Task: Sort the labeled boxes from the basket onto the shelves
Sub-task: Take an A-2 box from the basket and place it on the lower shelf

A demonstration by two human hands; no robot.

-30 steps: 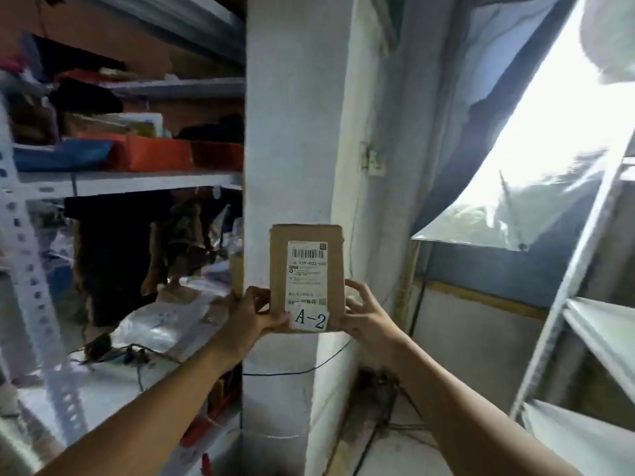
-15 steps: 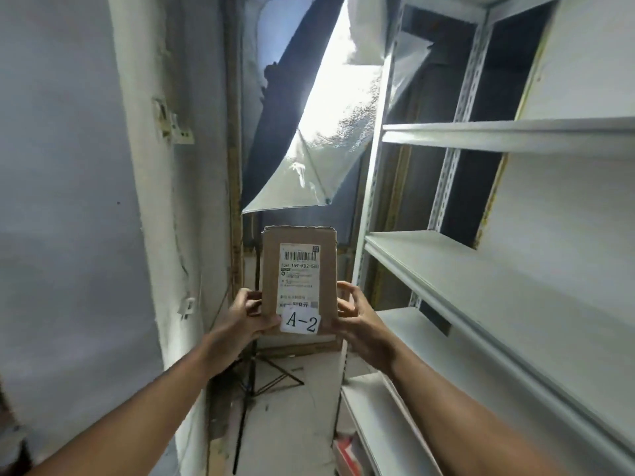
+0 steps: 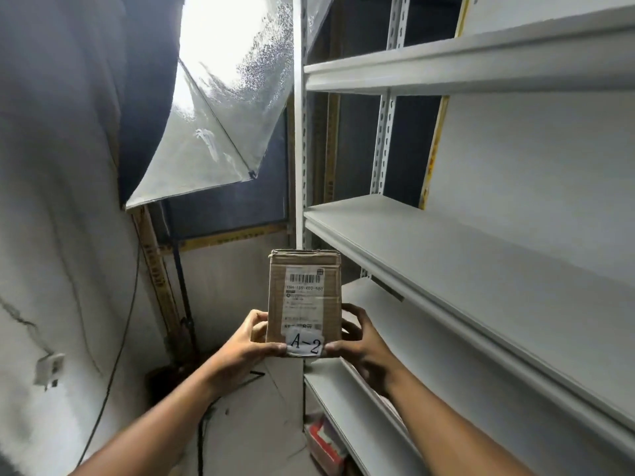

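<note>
Beside the white shelf unit (image 3: 446, 255), at its left front post, we hold the cardboard box (image 3: 304, 300) upright, label "A-2" toward us. Open shelf boards run to the right. Left hand (image 3: 252, 341) and right hand (image 3: 357, 341) grip its lower edges, fingers (image 3: 354, 312) curled behind, thumbs on the front.

Brown box (image 3: 304, 300), white barcode label (image 3: 303, 300), white shelves (image 3: 481, 255)
</note>
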